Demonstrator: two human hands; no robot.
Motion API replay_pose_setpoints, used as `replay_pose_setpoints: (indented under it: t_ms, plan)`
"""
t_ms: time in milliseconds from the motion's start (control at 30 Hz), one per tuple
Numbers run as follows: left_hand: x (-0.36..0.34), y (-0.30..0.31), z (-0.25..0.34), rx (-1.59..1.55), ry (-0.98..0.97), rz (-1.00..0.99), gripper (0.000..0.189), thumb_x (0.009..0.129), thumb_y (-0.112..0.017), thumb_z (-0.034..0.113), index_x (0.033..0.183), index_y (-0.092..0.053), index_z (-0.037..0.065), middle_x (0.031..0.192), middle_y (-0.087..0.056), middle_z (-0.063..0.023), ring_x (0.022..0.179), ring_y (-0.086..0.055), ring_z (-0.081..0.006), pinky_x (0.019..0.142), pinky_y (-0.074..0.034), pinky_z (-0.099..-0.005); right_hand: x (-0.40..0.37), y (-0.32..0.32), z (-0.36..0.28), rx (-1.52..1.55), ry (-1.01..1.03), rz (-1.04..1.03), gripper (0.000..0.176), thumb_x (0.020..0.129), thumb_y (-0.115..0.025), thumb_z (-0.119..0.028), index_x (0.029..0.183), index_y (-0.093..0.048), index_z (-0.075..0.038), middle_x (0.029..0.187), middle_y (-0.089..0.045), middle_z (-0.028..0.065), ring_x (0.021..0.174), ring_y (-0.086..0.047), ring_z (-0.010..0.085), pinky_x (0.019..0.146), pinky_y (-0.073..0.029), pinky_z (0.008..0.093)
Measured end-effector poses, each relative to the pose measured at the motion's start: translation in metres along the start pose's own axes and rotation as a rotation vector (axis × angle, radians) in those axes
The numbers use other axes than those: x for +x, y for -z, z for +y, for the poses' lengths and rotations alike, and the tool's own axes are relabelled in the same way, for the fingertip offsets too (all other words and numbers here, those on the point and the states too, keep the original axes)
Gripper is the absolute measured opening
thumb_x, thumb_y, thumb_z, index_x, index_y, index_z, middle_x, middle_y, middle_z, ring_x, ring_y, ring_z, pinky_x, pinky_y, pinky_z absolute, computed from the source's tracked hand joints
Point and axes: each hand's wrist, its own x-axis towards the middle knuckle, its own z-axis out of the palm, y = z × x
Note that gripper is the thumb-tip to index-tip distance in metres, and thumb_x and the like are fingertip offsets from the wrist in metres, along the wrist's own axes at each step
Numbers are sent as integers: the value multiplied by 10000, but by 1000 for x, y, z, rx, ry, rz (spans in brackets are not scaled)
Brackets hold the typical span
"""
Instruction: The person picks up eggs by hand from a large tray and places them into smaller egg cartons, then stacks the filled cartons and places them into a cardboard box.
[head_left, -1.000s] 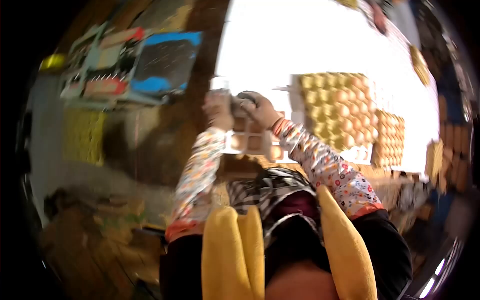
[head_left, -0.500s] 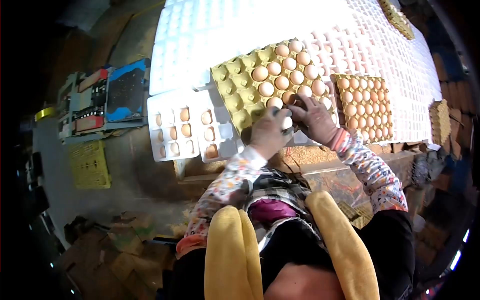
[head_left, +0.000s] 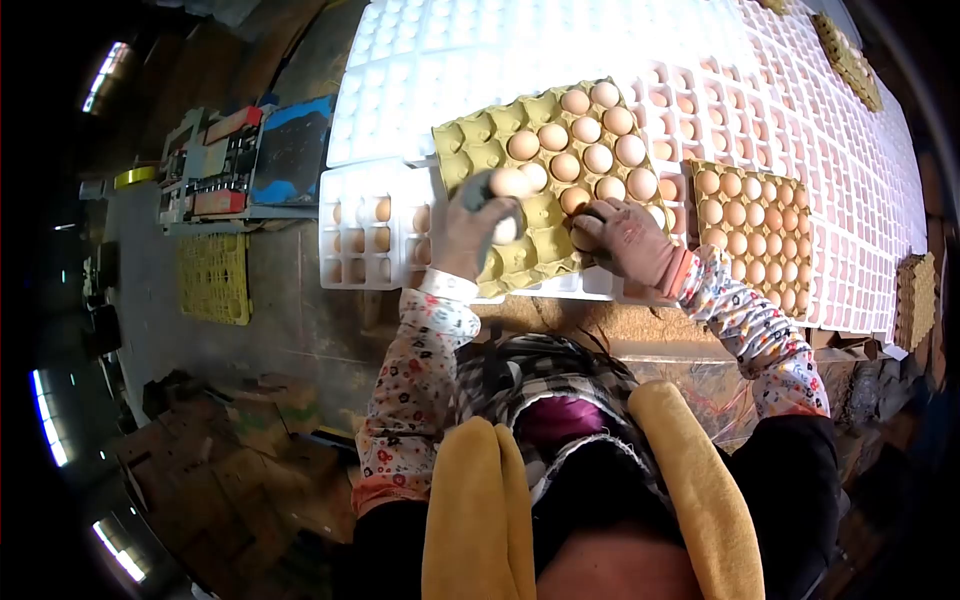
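A yellow-brown egg tray (head_left: 462,172) lies tilted in front of me, its right part filled with light brown eggs (head_left: 598,158) and its left cups bare. My left hand (head_left: 468,232), gloved, is over the tray's left side with its fingers closed around eggs. One pale egg (head_left: 511,182) shows at the fingertips and a whiter egg (head_left: 505,231) beside the palm. At the tray's lower right, my right hand (head_left: 634,240), also gloved, has its fingers curled down around an egg, which they mostly hide.
White foam trays (head_left: 375,222) with eggs in their pockets cover the table, glaring at the back. A second full egg tray (head_left: 752,188) lies at the right. Stacked trays (head_left: 914,298) stand at the far right. A yellow plastic crate (head_left: 214,280) is on the left.
My left hand has moved left, away from my right hand, carrying eggs over the tray's bare cups. My right hand stays near the tray's lower right. The view has shifted slightly.
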Motion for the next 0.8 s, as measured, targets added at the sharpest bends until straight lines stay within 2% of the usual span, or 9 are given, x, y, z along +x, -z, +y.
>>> replay_pose_setpoints:
  t_ms: [67, 167, 233, 300, 333, 433, 633, 700, 800]
  plan:
    - [2, 4, 3, -155, -152, -24, 586, 783, -756, 186, 1298, -503, 71, 1172, -556, -142, 997, -618, -245, 813, -558, -331, -1, 17, 10, 463, -86, -17, 497, 711, -729, -172, 1169, -587, -42, 1071, -604, 119, 935, -602, 270, 826, -513, 362]
    - [21, -23, 32, 1391, -177, 66, 595, 800, -743, 357, 1292, -505, 122, 1289, -473, -160, 1061, -573, -270, 840, -537, -366, -5, 27, 34, 1763, -507, 165, 431, 776, -688, -148, 1164, -584, 9, 1054, -609, 84, 969, -608, 171, 839, -523, 311]
    - [40, -48, 42, 1812, 41, -146, 664, 783, -691, 528, 1317, -501, 183, 1386, -384, -193, 1215, -464, -346, 995, -421, -382, 3, 23, 45, 624, 22, 471, 251, 858, -634, -109, 1072, -613, 21, 978, -634, 66, 864, -614, 155, 750, -507, 280]
    - [44, -36, 43, 1729, -152, -170, 661, 774, -710, 514, 1288, -526, 141, 1344, -428, -201, 1202, -478, -336, 1004, -410, -388, 19, 23, 51, 866, -73, 213, 227, 872, -605, -110, 1059, -624, 17, 998, -642, 87, 804, -611, 156, 680, -504, 293]
    - [40, -22, 32, 1476, -230, -71, 661, 769, -718, 506, 1269, -537, 113, 1311, -458, -213, 1186, -493, -342, 1001, -413, -400, 32, 35, 29, 1062, -498, -91, 224, 849, -625, -133, 1038, -638, -13, 977, -649, 94, 785, -599, 163, 686, -488, 306]
    - [13, 21, 20, 265, -165, -50, 500, 808, -746, 305, 1182, -584, 14, 1102, -592, -210, 958, -627, -276, 813, -523, -337, 41, -2, -5, -193, -5, 160, 342, 831, -615, -177, 1154, -584, -67, 980, -620, 107, 821, -616, 273, 699, -496, 371]
    - [15, 187, 16, 928, -246, 604, 566, 788, -764, 328, 1174, -567, -36, 1098, -566, -247, 917, -613, -322, 801, -514, -393, 64, 26, -14, 604, -431, 65, 450, 750, -704, -57, 1183, -588, -15, 1049, -676, 136, 879, -668, 156, 724, -537, 269]
    - [42, 218, 28, 903, 64, 479, 633, 756, -764, 401, 1215, -551, 21, 1229, -491, -257, 1001, -588, -364, 890, -474, -438, 102, 17, -48, 1114, -518, 135, 455, 799, -689, -57, 1235, -560, -27, 1014, -671, 126, 750, -659, 95, 631, -524, 214]
    - [73, 236, 17, 1458, 132, 214, 609, 764, -725, 463, 1260, -547, 157, 1240, -525, -215, 1086, -581, -338, 883, -483, -431, 189, -18, -99, 765, -330, -51, 441, 815, -699, -110, 1234, -570, -60, 1000, -662, 103, 686, -619, 121, 602, -501, 235]
